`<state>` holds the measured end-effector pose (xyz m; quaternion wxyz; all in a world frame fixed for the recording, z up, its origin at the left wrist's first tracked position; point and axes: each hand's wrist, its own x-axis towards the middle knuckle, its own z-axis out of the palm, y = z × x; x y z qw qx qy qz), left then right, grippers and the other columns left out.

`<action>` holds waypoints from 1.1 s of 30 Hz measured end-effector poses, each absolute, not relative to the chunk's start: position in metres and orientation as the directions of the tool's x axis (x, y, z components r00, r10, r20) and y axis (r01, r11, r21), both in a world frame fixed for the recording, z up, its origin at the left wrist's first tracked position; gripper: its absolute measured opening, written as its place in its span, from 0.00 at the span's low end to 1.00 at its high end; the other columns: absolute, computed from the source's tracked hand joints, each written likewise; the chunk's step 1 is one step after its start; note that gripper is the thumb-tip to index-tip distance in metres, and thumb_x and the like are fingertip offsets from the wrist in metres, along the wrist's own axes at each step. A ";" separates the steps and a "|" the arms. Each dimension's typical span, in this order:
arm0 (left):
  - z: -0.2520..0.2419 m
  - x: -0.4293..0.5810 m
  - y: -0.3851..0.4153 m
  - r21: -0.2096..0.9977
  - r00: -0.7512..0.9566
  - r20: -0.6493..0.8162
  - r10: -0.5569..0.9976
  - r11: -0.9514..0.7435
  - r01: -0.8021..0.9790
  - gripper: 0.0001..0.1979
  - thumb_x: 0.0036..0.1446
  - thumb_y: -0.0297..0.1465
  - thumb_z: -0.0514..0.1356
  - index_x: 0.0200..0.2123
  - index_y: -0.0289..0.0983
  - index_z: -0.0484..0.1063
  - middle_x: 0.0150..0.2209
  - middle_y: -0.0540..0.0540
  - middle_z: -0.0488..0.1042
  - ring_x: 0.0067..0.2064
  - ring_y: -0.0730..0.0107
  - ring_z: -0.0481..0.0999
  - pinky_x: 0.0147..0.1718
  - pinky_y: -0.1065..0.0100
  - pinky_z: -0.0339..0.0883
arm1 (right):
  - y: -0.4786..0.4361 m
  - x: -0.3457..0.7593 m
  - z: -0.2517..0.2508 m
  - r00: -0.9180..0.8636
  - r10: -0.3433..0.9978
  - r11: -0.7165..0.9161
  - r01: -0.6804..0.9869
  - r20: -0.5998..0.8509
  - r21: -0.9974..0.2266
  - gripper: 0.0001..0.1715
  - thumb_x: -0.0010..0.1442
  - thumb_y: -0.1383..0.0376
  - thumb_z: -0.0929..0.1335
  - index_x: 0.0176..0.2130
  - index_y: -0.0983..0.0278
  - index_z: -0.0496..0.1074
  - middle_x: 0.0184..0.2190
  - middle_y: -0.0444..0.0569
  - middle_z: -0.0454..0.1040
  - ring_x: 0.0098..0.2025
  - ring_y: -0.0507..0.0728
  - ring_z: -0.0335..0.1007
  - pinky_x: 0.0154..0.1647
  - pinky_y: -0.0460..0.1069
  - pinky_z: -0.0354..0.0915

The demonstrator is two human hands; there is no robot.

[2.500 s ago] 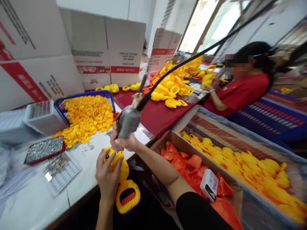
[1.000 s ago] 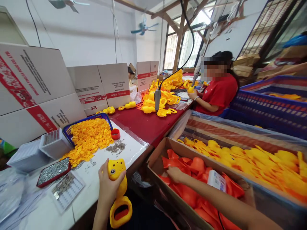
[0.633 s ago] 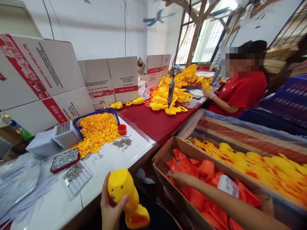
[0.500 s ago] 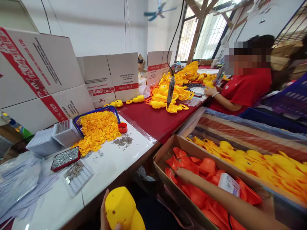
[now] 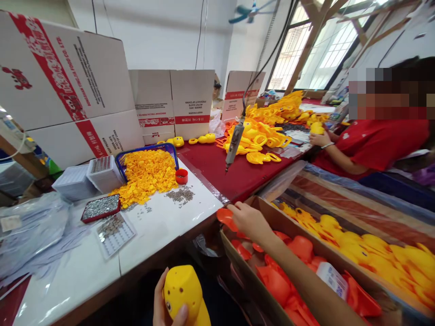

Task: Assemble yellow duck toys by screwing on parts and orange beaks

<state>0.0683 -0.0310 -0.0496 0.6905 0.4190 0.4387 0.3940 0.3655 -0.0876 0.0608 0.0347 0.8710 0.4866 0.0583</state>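
My left hand [image 5: 162, 296] is closed around a yellow plastic toy part [image 5: 185, 290] with small holes and an eye mark, low at the bottom centre. My right hand [image 5: 249, 220] grips an orange plastic piece [image 5: 227, 218] above the near left corner of a cardboard box [image 5: 234, 253]. More orange plastic pieces [image 5: 277, 280] fill that box, with a white labelled packet [image 5: 332, 280] lying on them. An electric screwdriver [image 5: 235, 144] hangs tilted from its cable over the red table part, ahead of my right hand.
On the white tabletop [image 5: 159, 231] are a blue basket [image 5: 118, 162] spilling small yellow pieces, a red tray of screws [image 5: 101, 208] and a red cup [image 5: 181, 176]. Yellow parts [image 5: 360, 249] fill a bin on the right. A person in red [image 5: 370, 140] works beyond.
My right hand has come up out of the box, bringing an orange piece to its left edge. The view has turned left. The hanging screwdriver has swung to a tilt.
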 end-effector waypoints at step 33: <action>-0.014 0.021 0.015 0.956 0.189 -0.256 0.948 0.277 -0.098 0.43 0.42 0.49 0.76 0.61 0.42 0.69 0.60 0.40 0.76 0.57 0.49 0.79 0.52 0.59 0.76 | 0.030 0.188 -0.004 0.007 0.885 0.455 0.201 0.465 -0.868 0.30 0.61 0.53 0.69 0.60 0.61 0.69 0.46 0.51 0.65 0.46 0.59 0.66 0.54 0.59 0.68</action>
